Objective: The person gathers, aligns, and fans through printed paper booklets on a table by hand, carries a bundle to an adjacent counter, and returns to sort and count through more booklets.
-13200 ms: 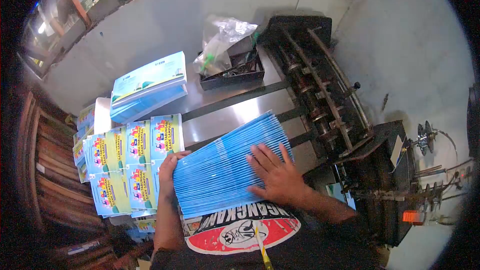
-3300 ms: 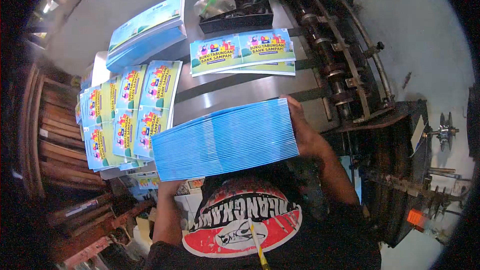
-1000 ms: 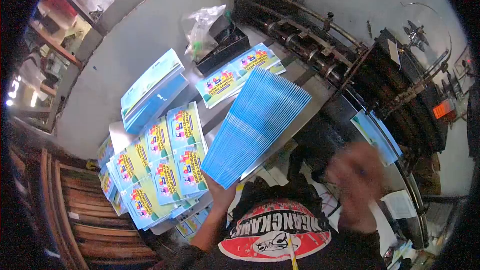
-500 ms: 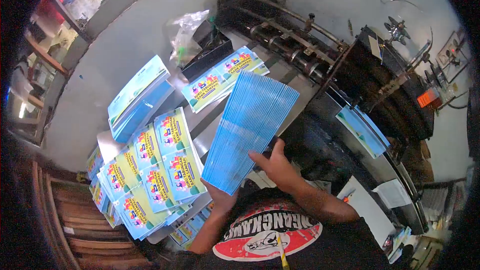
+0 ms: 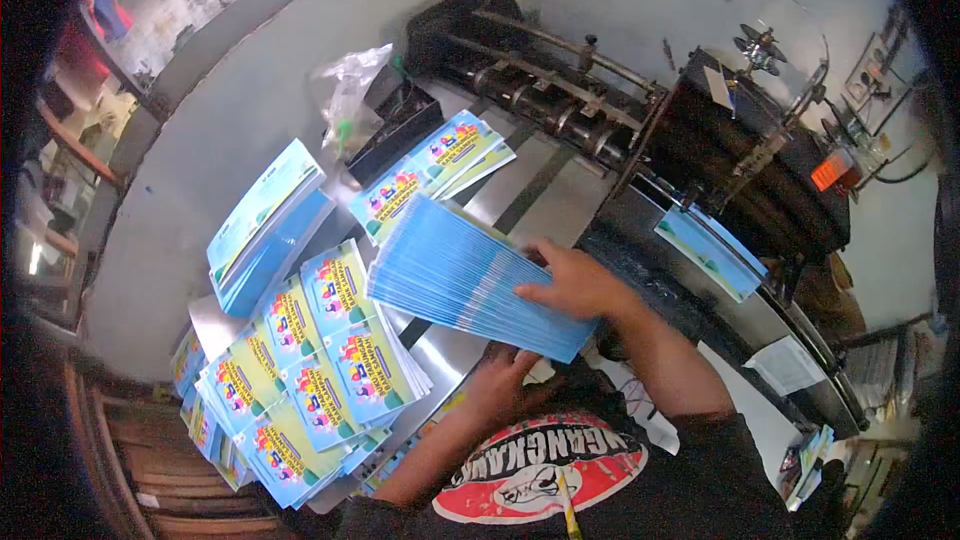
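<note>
A fanned stack of blue printed sheets [image 5: 470,280] is held in front of me, its edges spread in steps. Around its right end wraps my right hand [image 5: 575,285], thumb on the upper face and the other fingers at the far edge. My left hand [image 5: 500,385] is at the lower long edge, its fingertips against the stack and partly hidden by it. To the left lie piles of yellow and blue printed covers [image 5: 315,370]. Behind the fanned stack are more printed covers [image 5: 430,170]. A thick stack of light blue covers [image 5: 268,220] stands at the upper left.
A black box [image 5: 400,135] with a clear plastic bag [image 5: 350,90] sits at the back of the metal table [image 5: 435,355]. A dark machine with rollers [image 5: 560,105] runs along the back and right, with a blue sheet [image 5: 710,250] on it. Wooden slats [image 5: 170,460] are at lower left.
The fanned stack has turned from upright to nearly sideways and is lower. My right hand has moved onto its right end; my left hand has shifted right along the lower edge.
</note>
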The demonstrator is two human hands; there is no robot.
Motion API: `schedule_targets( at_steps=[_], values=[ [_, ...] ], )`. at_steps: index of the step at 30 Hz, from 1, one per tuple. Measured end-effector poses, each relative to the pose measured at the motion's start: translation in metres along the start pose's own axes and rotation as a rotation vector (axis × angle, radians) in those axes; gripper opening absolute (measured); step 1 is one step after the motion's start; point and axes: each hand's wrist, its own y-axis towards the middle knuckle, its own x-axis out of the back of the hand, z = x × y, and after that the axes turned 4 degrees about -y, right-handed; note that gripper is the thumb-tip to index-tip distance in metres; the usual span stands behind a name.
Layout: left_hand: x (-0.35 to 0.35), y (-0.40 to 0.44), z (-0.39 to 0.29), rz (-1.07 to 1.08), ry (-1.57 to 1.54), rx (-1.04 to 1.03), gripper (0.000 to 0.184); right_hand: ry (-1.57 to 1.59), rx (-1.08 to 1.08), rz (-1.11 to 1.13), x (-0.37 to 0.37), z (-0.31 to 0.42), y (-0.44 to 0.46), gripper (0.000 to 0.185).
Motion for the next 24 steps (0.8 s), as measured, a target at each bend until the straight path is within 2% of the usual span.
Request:
schedule_targets(
  at_steps=[2, 3, 6, 7, 8, 9, 12, 14, 15, 17, 21, 23, 24],
  values=[
    [0.001, 0.018, -0.002, 0.064, 0.111, -0.022, 0.055, -0.012, 0.069, 0.147, 0.018, -0.016, 0.01, 0.062],
    [-0.001, 0.026, 0.002, 0.042, 0.139, -0.056, 0.05, -0.012, 0.062, 0.132, 0.025, -0.023, 0.016, 0.062],
    [-0.002, 0.064, 0.001, -0.039, 0.202, -0.146, 0.042, 0.026, 0.142, 0.286, 0.06, -0.03, 0.032, 0.057],
    [-0.002, 0.076, -0.001, -0.102, 0.234, -0.179, 0.038, 0.027, 0.137, 0.275, 0.062, -0.042, 0.042, 0.057],
    [0.005, 0.086, -0.003, -0.037, 0.199, -0.123, 0.029, 0.003, 0.159, 0.262, 0.056, -0.061, 0.06, 0.054],
    [0.005, 0.093, 0.002, -0.039, 0.2, -0.137, 0.029, -0.027, 0.184, 0.247, 0.059, -0.072, 0.071, 0.052],
    [-0.009, 0.103, 0.035, -0.006, 0.154, -0.199, 0.028, -0.135, 0.07, 0.177, 0.065, -0.057, 0.071, 0.049],
    [-0.018, 0.102, 0.055, -0.183, 0.186, -0.183, 0.034, -0.168, 0.017, 0.119, 0.066, -0.057, 0.068, 0.05],
    [-0.013, 0.106, 0.049, -0.183, 0.188, -0.186, 0.034, -0.159, 0.026, 0.076, 0.063, -0.057, 0.065, 0.05],
    [0.0, 0.111, 0.031, -0.483, 0.437, -0.226, 0.044, -0.145, 0.037, 0.037, 0.06, -0.054, 0.06, 0.05],
    [0.009, 0.115, 0.033, -0.47, 0.508, -0.22, 0.055, -0.227, 0.037, -0.003, 0.061, -0.044, 0.053, 0.05],
    [0.011, 0.114, 0.037, -0.351, 0.504, -0.236, 0.063, -0.225, 0.063, -0.018, 0.06, -0.044, 0.054, 0.053],
    [0.01, 0.113, 0.038, -0.36, 0.518, -0.223, 0.063, -0.215, 0.036, -0.027, 0.059, -0.044, 0.054, 0.053]
  ],
)
